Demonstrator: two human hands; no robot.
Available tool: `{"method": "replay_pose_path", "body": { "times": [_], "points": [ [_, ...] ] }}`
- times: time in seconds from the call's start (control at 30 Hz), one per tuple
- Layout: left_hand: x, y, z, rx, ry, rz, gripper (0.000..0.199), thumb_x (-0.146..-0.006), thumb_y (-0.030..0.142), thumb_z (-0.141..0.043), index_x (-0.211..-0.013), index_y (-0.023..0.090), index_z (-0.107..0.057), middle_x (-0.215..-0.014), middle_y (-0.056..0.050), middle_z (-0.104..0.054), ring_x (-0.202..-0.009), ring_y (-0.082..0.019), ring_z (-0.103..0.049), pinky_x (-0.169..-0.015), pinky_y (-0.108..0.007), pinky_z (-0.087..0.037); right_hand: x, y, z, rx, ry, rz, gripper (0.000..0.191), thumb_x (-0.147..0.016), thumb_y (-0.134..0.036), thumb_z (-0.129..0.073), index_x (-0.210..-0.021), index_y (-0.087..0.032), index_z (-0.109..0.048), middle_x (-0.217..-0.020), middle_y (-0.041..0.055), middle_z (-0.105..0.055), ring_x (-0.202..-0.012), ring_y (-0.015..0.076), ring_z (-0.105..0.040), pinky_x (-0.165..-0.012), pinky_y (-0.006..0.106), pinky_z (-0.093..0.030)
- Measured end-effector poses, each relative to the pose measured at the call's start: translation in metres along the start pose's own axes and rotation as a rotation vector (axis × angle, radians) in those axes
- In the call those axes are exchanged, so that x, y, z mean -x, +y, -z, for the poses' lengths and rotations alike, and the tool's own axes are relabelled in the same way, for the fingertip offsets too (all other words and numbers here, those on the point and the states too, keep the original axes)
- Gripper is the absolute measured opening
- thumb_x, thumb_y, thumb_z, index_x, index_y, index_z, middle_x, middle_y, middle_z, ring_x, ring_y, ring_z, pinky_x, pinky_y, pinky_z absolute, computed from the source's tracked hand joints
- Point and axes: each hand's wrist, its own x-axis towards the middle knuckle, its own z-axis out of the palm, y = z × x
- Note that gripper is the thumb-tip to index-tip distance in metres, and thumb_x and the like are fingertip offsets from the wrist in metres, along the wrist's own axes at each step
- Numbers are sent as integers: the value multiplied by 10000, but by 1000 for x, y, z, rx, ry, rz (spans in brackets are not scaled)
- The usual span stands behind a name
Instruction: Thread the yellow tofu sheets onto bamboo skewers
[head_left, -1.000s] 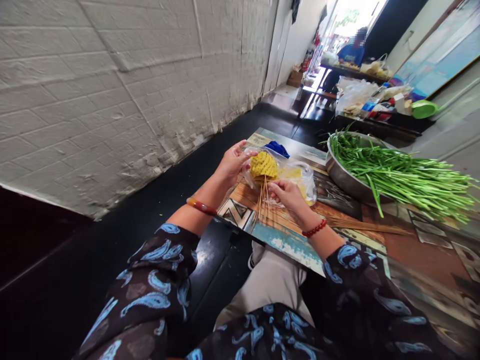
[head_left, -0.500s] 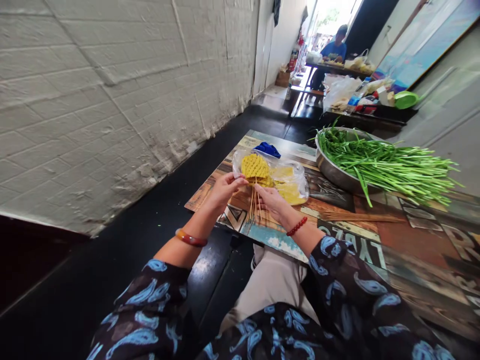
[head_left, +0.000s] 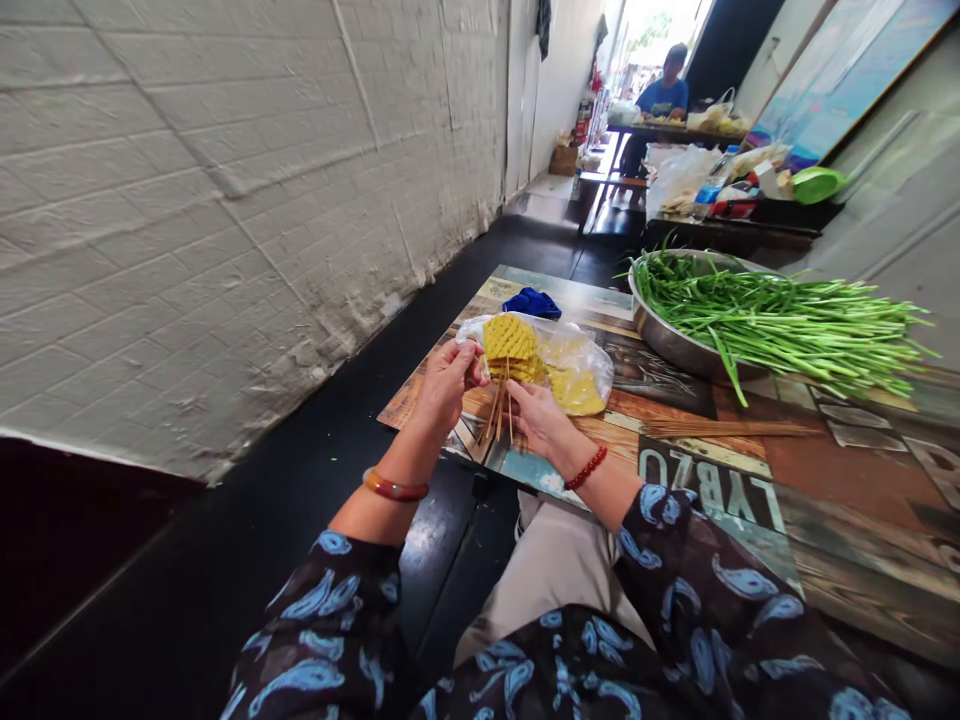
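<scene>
Below your wrists, at lower centre, are your light trousers (head_left: 555, 560), with the near edge of the table (head_left: 817, 480) crossing just above them. Your left hand (head_left: 442, 385) has drawn slightly off the lower side of the yellow stack (head_left: 510, 340) and now seems to pinch the edge of the plastic bag (head_left: 589, 355); that probably gives the stack's lower side more clearance. Your right hand (head_left: 544, 415) keeps its fingertips closed on the thin sticks (head_left: 498, 410), which fan toward you from the stack at the centre of the frame.

The table's left edge slants close by your left hand, and beyond it lies the dark floor (head_left: 300, 500), so sticks pushed that way could slip off. Your right arm seems to have more sideways room, over the printed boards at lower right, though a loose bundle of sticks (head_left: 735, 428) lies there, right of your hand.

Past the stack, a blue cloth (head_left: 531, 302) sits just behind the bag. Right of centre, the metal bowl (head_left: 675, 340) limits your reach, its green stalks (head_left: 787, 320) hanging over the rim to the right. Farther off, at upper right, are plastic bags (head_left: 679, 175) and a green scoop (head_left: 817, 184); beyond them sits a person in blue (head_left: 664, 97).
</scene>
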Motion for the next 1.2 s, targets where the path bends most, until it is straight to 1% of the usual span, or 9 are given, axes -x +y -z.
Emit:
{"method": "replay_pose_path", "body": {
  "times": [0.3, 0.4, 0.57, 0.7, 0.77, 0.87, 0.97, 1.07, 1.2],
  "points": [
    [3, 1, -3, 93, 3, 24, 255, -804, 397, -717, -826, 164, -618, -535, 51, -515, -494, -75, -496, -569, -226, -480, 16, 7, -10, -101, 11, -57, 183, -875, -342, -697, -881, -163, -661, -738, 18, -723, -539, 102, -622, -474, 190, -473],
    [4, 4, -5, 98, -12, 28, 261, -797, 401, -727, -820, 163, -621, -524, 50, -514, -489, -81, -506, -558, -227, -482, 17, 3, -9, -133, 23, -78, 172, -891, -331, -683, -842, -167, -663, -677, 12, -697, -502, 103, -594, -436, 193, -457],
    [6, 7, -5, 66, -15, 31, 253, -804, 401, -712, -829, 166, -622, -506, 55, -504, -471, -87, -504, -540, -228, -470, 17, -7, -2, -140, 34, -140, 253, -933, -305, -627, -714, -181, -604, -480, -41, -551, -359, 83, -457, -331, 191, -351],
    [8, 6, -3, 58, -18, 21, 242, -811, 393, -702, -835, 165, -624, -505, 58, -490, -475, -82, -484, -541, -222, -458, 16, -13, 1, -111, 1, -181, 161, -912, -221, -644, -766, -162, -607, -552, -20, -616, -427, 99, -561, -419, 197, -470],
    [9, 6, -3, 50, -17, 14, 241, -807, 389, -705, -830, 162, -626, -499, 61, -473, -467, -77, -456, -522, -214, -438, 14, -15, 2, -88, -1, -198, 162, -899, -216, -663, -771, -163, -578, -562, -20, -613, -430, 102, -568, -422, 205, -481],
    [11, 8, -5, 33, -7, 5, 242, -805, 388, -706, -834, 160, -629, -474, 77, -411, -438, -67, -390, -485, -202, -391, 12, -14, 4, -50, 9, -192, 232, -902, -240, -661, -740, -186, -505, -481, -71, -498, -354, 74, -447, -346, 179, -382],
    [11, 10, -7, 52, 15, 10, 311, -803, 390, -714, -1008, 166, -645, -482, 103, -340, -415, -58, -310, -434, -185, -314, 12, -9, 7, -12, 41, -128, 285, -915, -246, -625, -721, -216, -419, -449, -123, -383, -324, 42, -321, -322, 144, -279],
    [10, 12, -8, 82, 14, 21, 440, -793, 374, -727, -1177, 195, -608, -514, 108, -343, -412, -55, -281, -406, -177, -255, 12, -3, 11, 40, 77, -57, 288, -904, -256, -611, -728, -226, -385, -464, -136, -367, -326, 28, -284, -330, 129, -221],
    [5, 13, -4, 71, 39, 32, 382, -834, 357, -673, -1176, 195, -620, -513, 95, -391, -389, -51, -282, -397, -183, -248, 11, 1, 20, 103, 114, 12, 279, -868, -312, -626, -752, -231, -386, -489, -136, -370, -339, 26, -278, -343, 136, -185]
  ]
}}
